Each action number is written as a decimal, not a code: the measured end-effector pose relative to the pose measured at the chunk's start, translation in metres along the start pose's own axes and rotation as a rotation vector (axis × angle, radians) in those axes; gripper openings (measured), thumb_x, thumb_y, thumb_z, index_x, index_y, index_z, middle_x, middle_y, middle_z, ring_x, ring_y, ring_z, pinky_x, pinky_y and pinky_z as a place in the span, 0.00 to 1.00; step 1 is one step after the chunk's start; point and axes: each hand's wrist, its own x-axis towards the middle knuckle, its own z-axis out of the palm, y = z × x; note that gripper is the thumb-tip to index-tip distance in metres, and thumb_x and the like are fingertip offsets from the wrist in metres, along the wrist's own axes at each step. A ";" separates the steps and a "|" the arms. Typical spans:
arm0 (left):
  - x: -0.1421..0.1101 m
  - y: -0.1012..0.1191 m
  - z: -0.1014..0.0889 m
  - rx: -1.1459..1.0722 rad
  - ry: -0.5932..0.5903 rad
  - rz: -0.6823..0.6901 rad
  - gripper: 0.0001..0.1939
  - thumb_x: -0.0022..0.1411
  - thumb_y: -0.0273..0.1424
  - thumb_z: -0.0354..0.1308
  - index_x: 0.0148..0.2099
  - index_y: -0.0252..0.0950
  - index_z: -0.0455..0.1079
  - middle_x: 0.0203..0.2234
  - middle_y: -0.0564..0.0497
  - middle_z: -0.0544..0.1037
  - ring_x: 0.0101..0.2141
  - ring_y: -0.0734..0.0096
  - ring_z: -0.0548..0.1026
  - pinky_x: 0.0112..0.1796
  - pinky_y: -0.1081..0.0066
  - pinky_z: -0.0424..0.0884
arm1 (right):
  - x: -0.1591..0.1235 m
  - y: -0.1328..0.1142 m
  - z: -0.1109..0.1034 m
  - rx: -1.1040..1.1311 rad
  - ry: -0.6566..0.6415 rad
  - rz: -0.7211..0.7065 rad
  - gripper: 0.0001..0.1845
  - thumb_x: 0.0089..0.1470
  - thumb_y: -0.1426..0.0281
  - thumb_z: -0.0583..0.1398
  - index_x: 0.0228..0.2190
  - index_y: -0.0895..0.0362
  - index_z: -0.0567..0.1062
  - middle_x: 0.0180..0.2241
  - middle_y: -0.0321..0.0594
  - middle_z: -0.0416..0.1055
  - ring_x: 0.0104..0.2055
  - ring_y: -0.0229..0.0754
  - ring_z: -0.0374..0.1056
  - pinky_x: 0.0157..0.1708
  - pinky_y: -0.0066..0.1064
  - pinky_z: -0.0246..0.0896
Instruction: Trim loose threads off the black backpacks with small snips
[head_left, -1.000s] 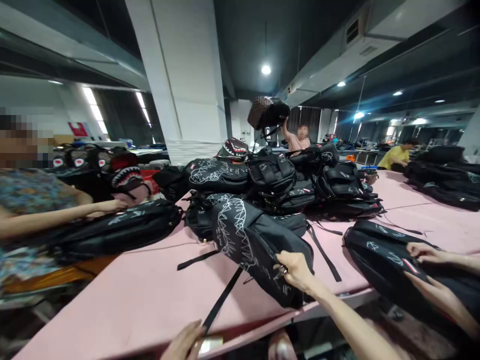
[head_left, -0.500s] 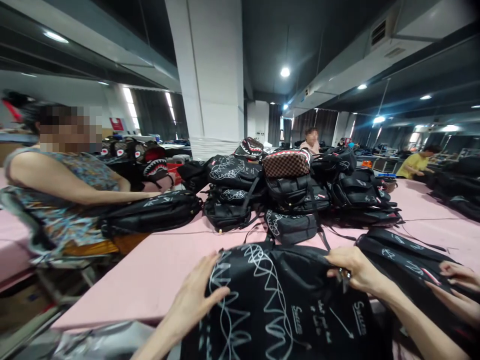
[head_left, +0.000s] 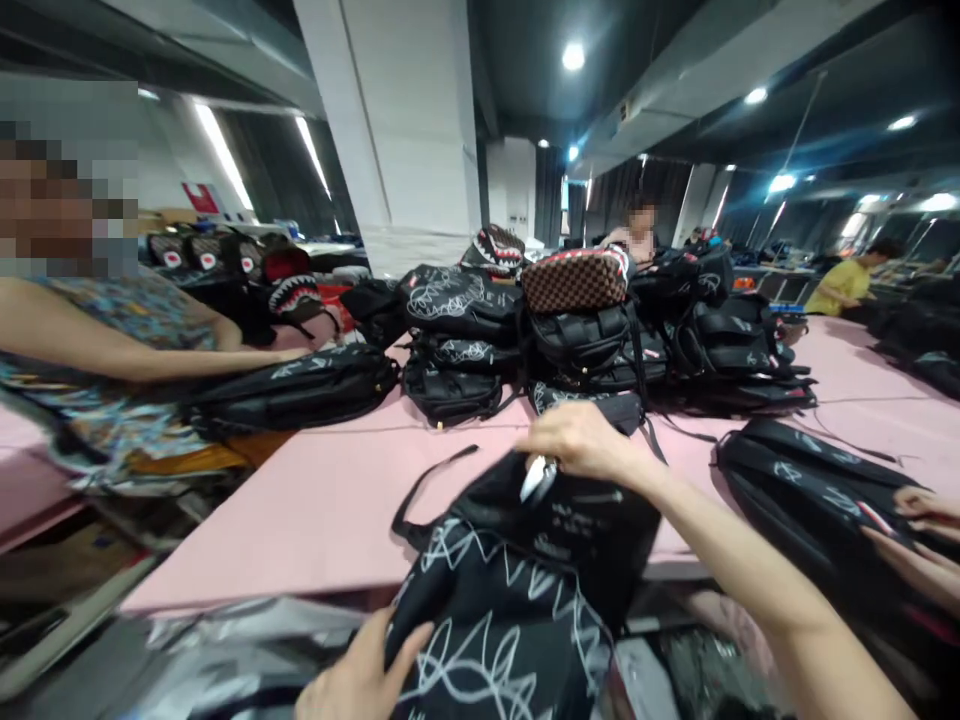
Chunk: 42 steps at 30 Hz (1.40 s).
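Observation:
A black backpack (head_left: 495,610) with white scribbled zigzag lines and lettering stands tilted at the near edge of the pink table. My right hand (head_left: 581,440) grips its upper part, fingers closed on the fabric. A small shiny metal tool (head_left: 537,478), its kind unclear, sticks out below those fingers. At the lower left, my left hand (head_left: 364,675) holds the bag's side edge, thumb on the front and fingers partly hidden behind. A loose black strap (head_left: 420,495) lies out to the left of the bag.
Black backpacks (head_left: 461,310) are stacked on the pink table (head_left: 300,510), with a brown checkered bag (head_left: 574,282) on top. A co-worker at left handles another backpack (head_left: 300,385). A co-worker's hands (head_left: 919,525) touch a backpack (head_left: 810,490) at right. Plastic wrapping (head_left: 255,640) lies below the table edge.
The backpack has been turned and tilted, its top swinging left. My right hand has moved left and up with it; my left hand has moved down along its side.

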 end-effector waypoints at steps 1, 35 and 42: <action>-0.004 -0.001 0.000 0.014 -0.021 -0.045 0.23 0.61 0.47 0.41 0.49 0.38 0.63 0.32 0.45 0.78 0.34 0.52 0.77 0.35 0.62 0.68 | 0.011 0.007 0.000 0.072 0.093 0.051 0.15 0.55 0.74 0.53 0.40 0.51 0.75 0.37 0.37 0.73 0.40 0.39 0.66 0.38 0.28 0.55; 0.069 0.043 0.060 -0.120 0.391 0.230 0.18 0.62 0.34 0.46 0.50 0.33 0.66 0.57 0.39 0.59 0.59 0.48 0.51 0.53 0.48 0.53 | -0.126 -0.017 0.191 0.230 -0.213 0.957 0.13 0.58 0.70 0.54 0.44 0.52 0.73 0.43 0.38 0.72 0.41 0.41 0.70 0.37 0.28 0.61; 0.075 0.040 0.070 -0.098 0.416 0.219 0.18 0.62 0.36 0.46 0.50 0.33 0.67 0.57 0.39 0.61 0.59 0.48 0.52 0.53 0.51 0.54 | -0.101 -0.010 0.193 0.035 -0.136 1.054 0.24 0.58 0.59 0.54 0.52 0.59 0.61 0.43 0.48 0.70 0.42 0.48 0.67 0.36 0.32 0.59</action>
